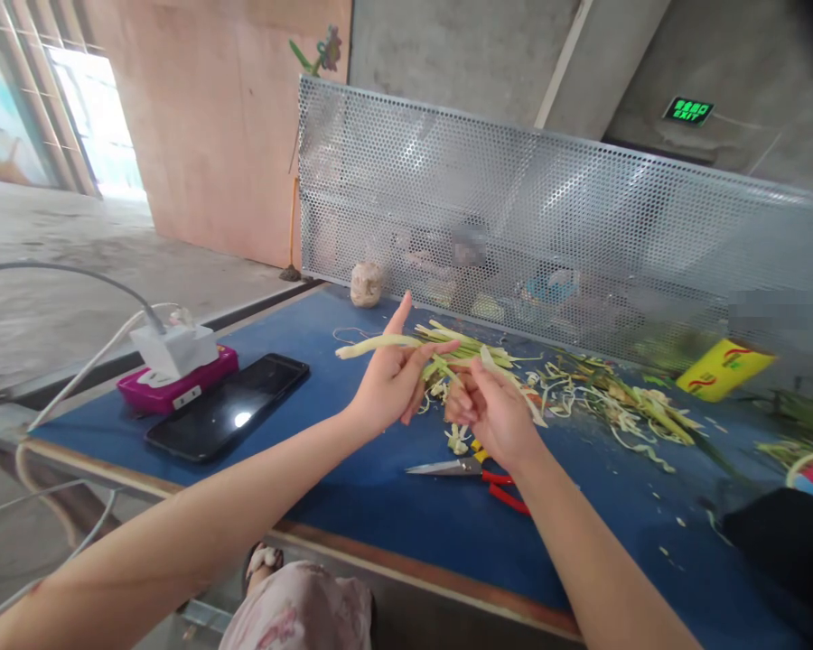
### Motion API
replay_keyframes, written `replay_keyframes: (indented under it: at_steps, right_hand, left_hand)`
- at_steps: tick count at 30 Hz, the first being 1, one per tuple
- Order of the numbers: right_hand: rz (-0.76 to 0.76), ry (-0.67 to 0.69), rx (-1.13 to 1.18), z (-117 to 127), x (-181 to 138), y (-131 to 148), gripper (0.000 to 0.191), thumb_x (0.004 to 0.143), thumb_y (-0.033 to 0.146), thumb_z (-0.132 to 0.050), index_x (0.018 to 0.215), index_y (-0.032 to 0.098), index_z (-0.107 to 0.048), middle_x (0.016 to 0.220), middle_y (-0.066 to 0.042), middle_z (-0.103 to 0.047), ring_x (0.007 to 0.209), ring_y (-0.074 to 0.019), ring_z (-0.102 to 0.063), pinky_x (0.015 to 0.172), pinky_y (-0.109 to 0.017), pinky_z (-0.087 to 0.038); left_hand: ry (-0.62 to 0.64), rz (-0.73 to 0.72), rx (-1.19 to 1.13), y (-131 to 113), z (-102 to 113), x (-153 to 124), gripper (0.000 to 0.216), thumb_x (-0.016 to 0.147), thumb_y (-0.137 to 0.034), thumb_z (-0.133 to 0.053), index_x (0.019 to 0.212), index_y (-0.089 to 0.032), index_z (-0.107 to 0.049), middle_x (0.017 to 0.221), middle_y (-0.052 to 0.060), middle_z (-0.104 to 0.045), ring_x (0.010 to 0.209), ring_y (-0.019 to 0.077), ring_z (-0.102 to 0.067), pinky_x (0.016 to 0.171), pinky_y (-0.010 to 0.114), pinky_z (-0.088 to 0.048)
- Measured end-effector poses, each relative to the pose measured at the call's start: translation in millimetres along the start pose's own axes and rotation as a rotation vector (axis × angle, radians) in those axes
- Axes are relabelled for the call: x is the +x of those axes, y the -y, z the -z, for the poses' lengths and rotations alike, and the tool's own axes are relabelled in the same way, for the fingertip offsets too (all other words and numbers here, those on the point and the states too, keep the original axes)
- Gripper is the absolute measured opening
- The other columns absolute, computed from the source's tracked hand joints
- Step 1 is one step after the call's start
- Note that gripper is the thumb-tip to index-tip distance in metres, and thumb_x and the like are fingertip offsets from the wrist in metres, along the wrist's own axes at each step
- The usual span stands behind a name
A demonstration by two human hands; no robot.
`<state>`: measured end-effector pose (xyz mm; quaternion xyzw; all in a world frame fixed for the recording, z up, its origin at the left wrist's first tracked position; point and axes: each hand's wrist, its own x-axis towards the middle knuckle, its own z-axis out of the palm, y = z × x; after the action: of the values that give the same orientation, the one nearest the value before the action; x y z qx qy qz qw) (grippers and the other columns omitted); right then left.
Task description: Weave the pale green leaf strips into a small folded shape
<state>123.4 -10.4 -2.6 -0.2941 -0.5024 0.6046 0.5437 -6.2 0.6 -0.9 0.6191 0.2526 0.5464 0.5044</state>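
- The left hand [391, 386] grips the long pale-green stalk [374, 344] over the flat blue tabletop [339, 506] — index finger outstretched.
- The right hand [493, 406] is closed on a thin green strip [445, 367].
- Bare surface lies between stalk and flat black phone [227, 406].

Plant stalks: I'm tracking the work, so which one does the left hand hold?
The pale, curved stalk, its blunt end pointing toward the smartphone side; it's raised in the left hand, whereas the heaped stalks lie on the blue table.

Black phone [227, 408], perforated screen [569, 194], exit sign [689, 111]
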Motion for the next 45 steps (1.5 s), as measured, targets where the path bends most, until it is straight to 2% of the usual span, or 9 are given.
replay_keyframes:
  at_steps: [2,4,10,14,19,28,34,39,45]
  right_hand:
    - [-0.053,0.135,-0.002,5,-1,3,0.021,0.074,0.039,-0.051,0.077,0.019,-0.057,0.051,0.003,-0.048,0.045,-0.0103,-0.043,0.044,-0.024,-0.034]
    - [-0.051,0.162,-0.027,9,-1,2,0.014,0.072,0.031,-0.053,0.076,0.019,-0.059,0.057,0.002,-0.051,0.051,-0.0104,-0.045,0.048,-0.025,-0.037]
    - [0.037,-0.056,-0.281,23,4,-13,0.023,0.071,0.041,-0.06,0.082,0.02,-0.06,0.078,-0.001,-0.06,0.071,-0.0138,-0.054,0.065,-0.028,-0.044]
    - [0.186,-0.03,-0.482,25,3,-7,0.025,0.075,0.044,-0.056,0.085,0.021,-0.06,0.081,-0.003,-0.063,0.082,-0.0176,-0.058,0.075,-0.032,-0.045]
    - [0.339,-0.006,-0.734,21,-4,7,0.02,0.079,0.038,-0.051,0.088,0.023,-0.06,0.08,-0.003,-0.065,0.075,-0.0177,-0.061,0.069,-0.031,-0.049]
    - [0.655,-0.119,-1.153,20,-9,12,0.01,0.075,0.026,-0.057,0.083,0.02,-0.059,0.082,-0.005,-0.063,0.072,-0.0174,-0.059,0.062,-0.029,-0.048]
    - [0.791,-0.158,-1.371,21,-10,11,0.009,0.076,0.022,-0.053,0.084,0.019,-0.056,0.08,-0.005,-0.061,0.078,-0.0192,-0.057,0.067,-0.032,-0.046]
    - [0.909,-0.15,-1.462,19,-13,13,0.007,0.079,0.021,-0.051,0.084,0.019,-0.056,0.082,-0.006,-0.063,0.078,-0.0186,-0.057,0.068,-0.033,-0.044]
    - [0.926,-0.079,-1.367,18,-16,19,0.005,0.078,0.018,-0.051,0.077,0.02,-0.056,0.072,-0.002,-0.061,0.065,-0.0142,-0.055,0.062,-0.028,-0.042]
  left_hand:
    - [0.029,0.057,-0.113,2,3,4,0.066,0.086,-0.032,-0.041,0.137,-0.03,0.0,0.111,0.012,-0.061,0.023,-0.0013,-0.033,0.024,0.016,-0.029]
    - [0.065,0.1,-0.195,4,4,6,0.069,0.087,-0.03,-0.039,0.136,-0.03,0.009,0.115,0.014,-0.059,0.022,-0.0017,-0.032,0.023,0.016,-0.029]
    - [0.137,0.1,-0.203,5,2,5,0.072,0.087,-0.028,-0.04,0.136,-0.029,0.013,0.125,0.019,-0.049,0.029,0.0018,-0.047,0.026,0.016,-0.035]
    - [0.146,0.074,-0.211,2,2,6,0.079,0.083,-0.025,-0.047,0.137,-0.027,0.011,0.124,0.02,-0.05,0.044,0.0084,-0.059,0.029,0.016,-0.037]
    - [0.141,0.039,-0.181,-1,5,7,0.095,0.069,-0.014,-0.065,0.138,-0.023,-0.001,0.107,0.015,-0.062,0.052,0.0105,-0.061,0.038,0.016,-0.041]
    - [0.096,-0.023,-0.209,4,4,10,0.079,0.067,-0.011,-0.066,0.133,-0.016,-0.022,0.09,0.007,-0.065,0.07,0.0116,-0.06,0.056,0.02,-0.047]
    - [0.137,-0.046,-0.209,5,5,10,0.076,0.069,-0.01,-0.064,0.131,-0.015,-0.022,0.088,0.006,-0.065,0.08,0.0143,-0.062,0.073,0.026,-0.048]
    - [0.134,-0.049,-0.231,5,5,9,0.076,0.069,-0.009,-0.064,0.132,-0.018,-0.022,0.088,0.005,-0.064,0.079,0.0146,-0.062,0.07,0.026,-0.049]
    - [0.158,-0.018,-0.319,5,5,10,0.081,0.064,-0.007,-0.068,0.131,-0.018,-0.023,0.081,0.002,-0.063,0.069,0.0128,-0.061,0.063,0.024,-0.049]
